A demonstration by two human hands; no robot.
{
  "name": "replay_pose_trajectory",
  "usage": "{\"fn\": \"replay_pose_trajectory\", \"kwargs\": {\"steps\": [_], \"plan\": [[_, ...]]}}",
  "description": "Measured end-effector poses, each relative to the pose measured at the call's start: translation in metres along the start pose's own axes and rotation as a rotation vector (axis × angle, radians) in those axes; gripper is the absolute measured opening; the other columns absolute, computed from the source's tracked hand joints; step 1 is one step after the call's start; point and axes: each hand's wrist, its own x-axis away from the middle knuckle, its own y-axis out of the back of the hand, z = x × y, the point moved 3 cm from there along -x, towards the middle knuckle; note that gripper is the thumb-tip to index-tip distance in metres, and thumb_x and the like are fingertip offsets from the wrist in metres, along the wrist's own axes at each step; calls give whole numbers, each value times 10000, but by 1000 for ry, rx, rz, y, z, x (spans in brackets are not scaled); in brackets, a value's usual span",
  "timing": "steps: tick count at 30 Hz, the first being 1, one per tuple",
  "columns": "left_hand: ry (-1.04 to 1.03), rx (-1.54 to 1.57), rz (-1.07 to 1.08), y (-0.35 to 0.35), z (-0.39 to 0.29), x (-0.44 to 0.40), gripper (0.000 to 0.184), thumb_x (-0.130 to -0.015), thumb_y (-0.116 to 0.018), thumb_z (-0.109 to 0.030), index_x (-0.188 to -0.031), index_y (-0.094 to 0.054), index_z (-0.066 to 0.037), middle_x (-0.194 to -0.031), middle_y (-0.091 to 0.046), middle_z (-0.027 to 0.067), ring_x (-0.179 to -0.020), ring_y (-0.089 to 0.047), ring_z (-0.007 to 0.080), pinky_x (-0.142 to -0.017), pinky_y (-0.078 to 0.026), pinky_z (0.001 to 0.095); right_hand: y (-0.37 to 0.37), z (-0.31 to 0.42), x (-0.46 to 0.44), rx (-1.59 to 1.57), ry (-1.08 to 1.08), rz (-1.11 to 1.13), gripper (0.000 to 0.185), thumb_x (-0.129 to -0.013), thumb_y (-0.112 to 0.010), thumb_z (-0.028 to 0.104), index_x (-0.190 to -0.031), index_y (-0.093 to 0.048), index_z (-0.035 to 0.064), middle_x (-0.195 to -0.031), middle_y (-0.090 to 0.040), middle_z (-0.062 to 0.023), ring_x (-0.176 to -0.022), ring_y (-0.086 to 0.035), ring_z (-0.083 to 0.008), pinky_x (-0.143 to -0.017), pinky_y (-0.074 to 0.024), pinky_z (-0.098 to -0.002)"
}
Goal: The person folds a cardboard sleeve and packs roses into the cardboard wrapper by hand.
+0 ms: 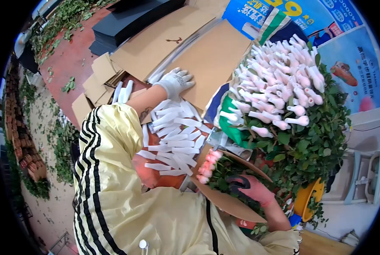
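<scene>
My left hand [177, 83], in a white glove, lies with fingers stretched out on the edge of a brown cardboard sheet [215, 55]. Below it is a pile of white foam sleeves [177, 140]. My right hand [253, 190], in a pink and black glove, is curled on the leafy stems of a bunch of pink roses [207, 168]. Brown cardboard [230, 204] wraps around this bunch, its flaps standing open on both sides. Part of the right hand's grip is hidden by leaves.
A large heap of roses in white net sleeves [279, 80] stands at the right, leaves hanging down. Flat cardboard [156, 32] and a dark stack of sheets [130, 23] lie at the back. A yellow tub [307, 199] and white chair [360, 176] are at the right.
</scene>
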Motion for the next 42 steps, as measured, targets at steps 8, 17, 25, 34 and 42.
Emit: {"fn": "replay_pose_trajectory", "kwargs": {"steps": [8,17,25,34,42], "plan": [[69,-140,373,38,19,-40,372,-706,-644,-250,-1061,-648,-138,-925,-670,76,-870,-635,297,-754,-500,396,18,-1,27,-327,1,-100,375,-789,-611,80,-1155,-585,-2,-1052,-639,-73,-947,-569,-121,-879,-434,-264],[-28,-182,199,27,-10,-25,911,-626,-757,-479,-1390,-383,-154,-1487,-282,121,-1371,-262,304,-1108,-223,443,16,-12,36,-496,124,-121,353,-844,-621,119,-1176,-587,7,-990,-650,-44,-865,-584,-84,-783,-477,-240],[-225,-66,-18,-3,-1,-15,401,-766,-614,-147,-1165,-585,-121,-1157,-599,88,-1108,-561,258,-918,-448,373,9,-31,45,-460,37,-142,365,-858,-638,158,-1173,-572,-14,-989,-640,-57,-864,-604,-110,-799,-492,-263],[332,-59,-604,127,86,-35,173,-807,-521,-204,-914,-647,-154,-828,-658,142,-765,-647,331,-699,-522,429,19,-27,50,-583,198,-158,438,-841,-648,170,-1212,-539,-36,-1058,-634,-73,-917,-612,-137,-838,-487,-274],[-237,-252,-946,207,-178,51,271,-688,-619,-89,-949,-667,-150,-862,-665,11,-697,-615,173,-590,-474,309,59,77,82,-1048,614,-381,705,-851,-535,573,-1298,-477,32,-1141,-614,-126,-1033,-586,-247,-901,-459,-391]]}}
